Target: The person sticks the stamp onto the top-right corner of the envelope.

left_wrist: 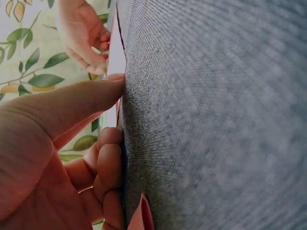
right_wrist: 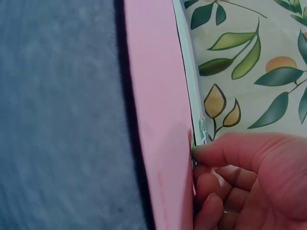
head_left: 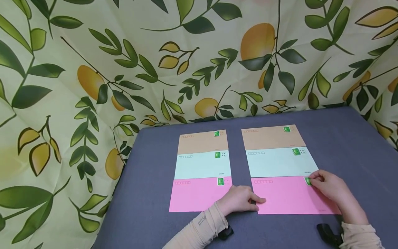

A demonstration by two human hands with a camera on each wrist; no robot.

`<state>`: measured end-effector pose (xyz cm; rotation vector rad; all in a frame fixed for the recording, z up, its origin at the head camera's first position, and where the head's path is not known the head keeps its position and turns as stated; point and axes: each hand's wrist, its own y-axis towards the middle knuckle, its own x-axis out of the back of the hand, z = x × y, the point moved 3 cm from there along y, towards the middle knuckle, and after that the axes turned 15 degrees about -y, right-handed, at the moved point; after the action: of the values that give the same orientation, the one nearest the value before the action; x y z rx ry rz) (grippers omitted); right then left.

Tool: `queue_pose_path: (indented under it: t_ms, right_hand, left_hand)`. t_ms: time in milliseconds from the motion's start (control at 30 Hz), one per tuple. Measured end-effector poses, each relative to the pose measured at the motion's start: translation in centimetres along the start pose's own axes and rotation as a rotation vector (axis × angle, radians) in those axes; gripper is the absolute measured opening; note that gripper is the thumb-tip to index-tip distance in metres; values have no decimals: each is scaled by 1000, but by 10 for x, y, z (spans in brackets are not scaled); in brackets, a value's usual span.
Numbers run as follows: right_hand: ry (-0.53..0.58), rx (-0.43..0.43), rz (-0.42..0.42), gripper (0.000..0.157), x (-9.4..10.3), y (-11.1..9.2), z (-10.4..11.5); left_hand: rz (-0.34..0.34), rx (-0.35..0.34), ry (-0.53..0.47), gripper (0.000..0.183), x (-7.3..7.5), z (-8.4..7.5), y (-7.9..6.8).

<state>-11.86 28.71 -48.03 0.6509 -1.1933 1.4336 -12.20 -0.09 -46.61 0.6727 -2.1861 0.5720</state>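
A pink envelope (head_left: pixel 289 199) lies at the front of the right column. My right hand (head_left: pixel 331 185) pinches a green stamp (head_left: pixel 307 181) at its upper right corner; in the right wrist view, the thumb (right_wrist: pixel 204 153) and curled fingers meet at the stamp's edge. My left hand (head_left: pixel 237 200) presses on the same envelope's lower left edge. There the left wrist view has the thumb (left_wrist: pixel 103 91) straight against the paper, the other fingers bent beside it. Left of that hand lies a second pink envelope (head_left: pixel 192 197) bearing a green stamp (head_left: pixel 220 181).
Light blue envelopes (head_left: pixel 202 167) (head_left: pixel 276 164) and brown envelopes (head_left: pixel 202 143) (head_left: pixel 270 138), each with a green stamp, lie behind the pink ones in two columns. A grey-blue cloth (head_left: pixel 149 173) covers the table. A leaf-patterned curtain (head_left: pixel 124 52) hangs behind.
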Motion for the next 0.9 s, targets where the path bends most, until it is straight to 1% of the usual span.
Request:
queue_pose_path:
  t_ms: [267, 467, 533, 667, 767, 833, 900]
  right_hand:
    - [15, -55, 28, 45, 1, -1, 4]
    - [-16, -10, 19, 43, 4, -1, 9]
    - [-27, 8, 23, 43, 4, -1, 11]
    - [-36, 15, 29, 45, 4, -1, 12]
    - [-34, 21, 12, 44, 4, -1, 13]
    - [-30, 31, -1, 43, 4, -2, 13]
    - [-29, 41, -20, 42, 4, -3, 14]
  left_hand:
    - [2, 2, 7, 32, 1, 0, 0]
    - [-7, 19, 8, 33, 1, 0, -1]
    - [-14, 23, 35, 34, 0, -2, -3]
    - [-18, 29, 118, 37, -2, -8, -5]
    - [-18, 36, 170, 38, -2, -13, -6]
    - [-25, 23, 210, 37, -3, -15, -7]
    - [-32, -11, 259, 35, -4, -18, -7]
